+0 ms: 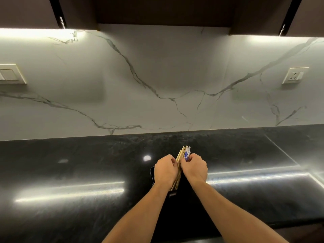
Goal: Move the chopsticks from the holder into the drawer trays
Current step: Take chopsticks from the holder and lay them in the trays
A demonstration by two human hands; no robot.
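Grips wooden chopsticks (pixel 180 156) in left hand (pixel 165 170), blue-patterned chopsticks (pixel 187 153) in right hand (pixel 194 168). Advise lifting straight up clear of black holder (pixel 172 194) beneath hands, bundles tight.

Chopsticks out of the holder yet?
No: the pale wooden chopsticks have lower ends inside the black holder; left hand and right hand grip them.

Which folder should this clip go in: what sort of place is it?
Probably a home kitchen: polished black countertop, marble-look backsplash with a wall socket, and chopsticks standing in a dark holder.
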